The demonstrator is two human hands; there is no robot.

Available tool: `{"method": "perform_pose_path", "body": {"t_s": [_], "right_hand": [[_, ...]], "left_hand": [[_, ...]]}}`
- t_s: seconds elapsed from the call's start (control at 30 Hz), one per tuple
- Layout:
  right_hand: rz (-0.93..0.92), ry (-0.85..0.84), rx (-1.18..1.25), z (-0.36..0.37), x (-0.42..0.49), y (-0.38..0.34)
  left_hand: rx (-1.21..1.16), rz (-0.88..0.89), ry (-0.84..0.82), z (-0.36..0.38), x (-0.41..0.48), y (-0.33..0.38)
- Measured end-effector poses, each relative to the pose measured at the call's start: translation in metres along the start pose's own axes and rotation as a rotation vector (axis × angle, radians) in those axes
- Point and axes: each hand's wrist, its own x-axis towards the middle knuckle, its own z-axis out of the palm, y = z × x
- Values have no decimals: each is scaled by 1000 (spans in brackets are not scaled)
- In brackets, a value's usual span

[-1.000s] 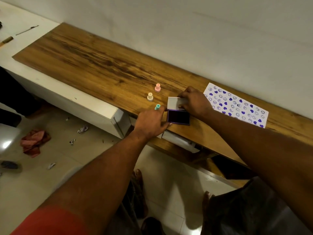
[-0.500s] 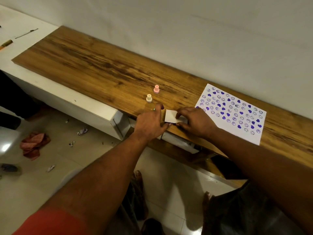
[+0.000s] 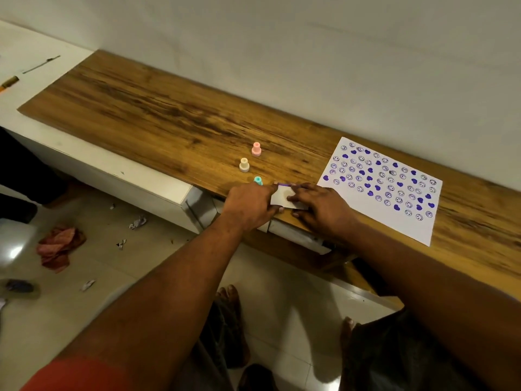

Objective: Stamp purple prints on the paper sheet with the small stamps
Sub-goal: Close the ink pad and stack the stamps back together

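Observation:
A white paper sheet (image 3: 400, 193) covered with purple smiley and heart prints lies on the wooden desk (image 3: 169, 122) at the right. Three small stamps stand left of it: pink (image 3: 256, 149), cream (image 3: 244, 165) and teal (image 3: 258, 180). The ink pad case (image 3: 279, 197), white lid down, sits at the desk's front edge. My left hand (image 3: 248, 206) grips its left end and my right hand (image 3: 318, 208) presses on its right side. Only a thin purple edge of the case shows at the back.
A white cabinet top (image 3: 33, 60) at the far left carries a thin tool (image 3: 41, 64) and a pen-like item (image 3: 8, 83). The wall runs close behind the desk. On the floor lie a red cloth (image 3: 57, 246) and paper scraps (image 3: 138, 221).
The ink pad case was open one second ago, showing the dark pad; its lid is now down under both hands. The view has shifted so more of the sheet shows.

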Motion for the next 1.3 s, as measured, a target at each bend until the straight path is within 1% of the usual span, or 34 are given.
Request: {"method": "perform_pose_path", "body": {"t_s": [0.07,0.13,0.2,0.27,0.3,0.5,0.67,0.83,1.1,1.3], "right_hand": [[30,48,63,-8,-1,5],[134,117,131,-18,-3,15],[189,78,113,-22,-5,24],[176,-16,84,-18,-8,25],[167,-35,84,-16,-8,24],[157,-19,35,-15,-2,29],[129,-22,36,-18,5,32],[65,-29,-14,-22,4,38],[56,-42,102,-21,3,48],[60,-44,164,-20,3,54]], "left_hand": [[-1,-27,-16,-1,1,2],[16,-33,-47,-5,4,6],[41,-18,-82,-11,8,7],[61,-5,-109,-17,10,6],[65,-3,-114,-20,11,5],[74,-2,-146,-39,18,15],[32,55,-153,-48,21,22],[9,63,-223,-58,28,28],[146,63,-311,-72,39,44],[178,69,-352,-75,41,51]]}}
